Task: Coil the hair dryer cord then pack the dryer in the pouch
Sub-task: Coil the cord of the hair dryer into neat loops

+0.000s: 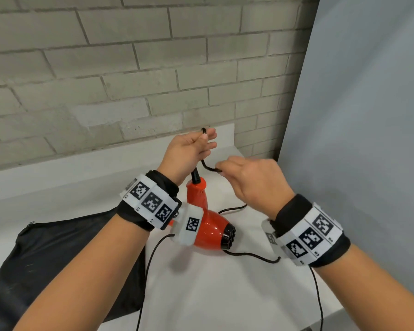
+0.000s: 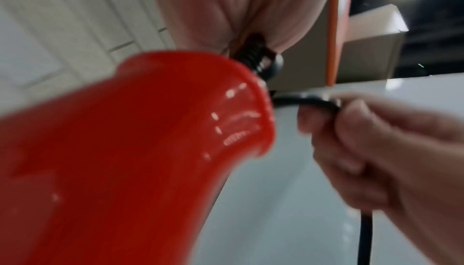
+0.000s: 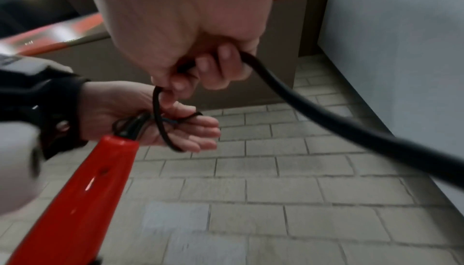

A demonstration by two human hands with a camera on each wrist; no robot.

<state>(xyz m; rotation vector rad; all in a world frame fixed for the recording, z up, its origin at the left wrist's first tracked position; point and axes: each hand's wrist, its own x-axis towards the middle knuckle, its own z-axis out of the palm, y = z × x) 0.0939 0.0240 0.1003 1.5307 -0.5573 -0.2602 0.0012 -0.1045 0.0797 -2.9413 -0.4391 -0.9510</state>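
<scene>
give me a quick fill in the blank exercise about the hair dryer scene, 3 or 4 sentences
1. The body of the hair dryer is coloured ____.
2. The right hand pinches the black ____.
3. The pouch lies on the table to the ____ of the dryer.
4. Behind the left hand stands a wall of grey ____.

Missing words: red; cord; left; bricks

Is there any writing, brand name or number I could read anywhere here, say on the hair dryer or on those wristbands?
No readable text in any view.
Wristbands: black-and-white square code patterns with tiny marks beside them, too small to read.
White block by the left wrist: one more code square, no words.
Red hair dryer: no visible label or brand.
Black pouch: none visible.
</scene>
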